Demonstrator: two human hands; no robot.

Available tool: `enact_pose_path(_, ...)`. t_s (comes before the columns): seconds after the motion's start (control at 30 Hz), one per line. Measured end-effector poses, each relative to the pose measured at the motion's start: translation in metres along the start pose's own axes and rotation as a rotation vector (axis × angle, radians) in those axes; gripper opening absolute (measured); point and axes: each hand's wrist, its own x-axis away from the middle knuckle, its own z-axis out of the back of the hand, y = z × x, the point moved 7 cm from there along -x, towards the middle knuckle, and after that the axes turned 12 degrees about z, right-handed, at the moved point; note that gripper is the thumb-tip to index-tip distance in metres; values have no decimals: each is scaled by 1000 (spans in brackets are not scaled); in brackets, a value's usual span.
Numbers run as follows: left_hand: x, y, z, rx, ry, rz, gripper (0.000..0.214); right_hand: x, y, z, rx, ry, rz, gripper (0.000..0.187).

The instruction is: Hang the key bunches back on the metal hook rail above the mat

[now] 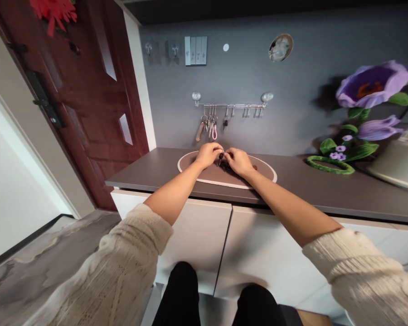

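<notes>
Both my hands meet above the oval brown mat point(211, 174) with a pale rim, which lies on the dark counter. My left hand point(208, 155) pinches at a small bunch of keys point(221, 156) with dark heads, thumb and fingertips together. Close beside it, my right hand point(240, 161) pinches the same bunch from the right. Dark pieces of the bunch hang or lie just under the fingertips; the fingers hide how they join. Behind the hands, a clear hook rail point(231, 106) on the wall carries several keys point(210, 124) at its left and a small dark item point(225, 124) further right.
To the right stand purple fabric flowers point(374, 86) with a green ring base point(329, 165) and a pale lampshade-like object point(397, 165). White cabinet doors point(190, 235) are below the counter point(139, 170). A dark red door point(88, 90) is at left; wall switches point(196, 50) are above.
</notes>
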Motion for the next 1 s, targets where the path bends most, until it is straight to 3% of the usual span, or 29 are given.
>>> enact_pose_path(0.5, 1, 4, -1, -84, -14, -16, 17, 0, -4, 5, -89, 72, 32, 22)
enact_pose_path(0.8, 0, -1, -3, 19, -11, 32, 17, 0, 2, 9, -146, 109, -70, 22)
enact_pose_path(1.0, 1, 2, 0, -28, 51, -2, 21, 1, 5, 12, -117, 134, -53, 19)
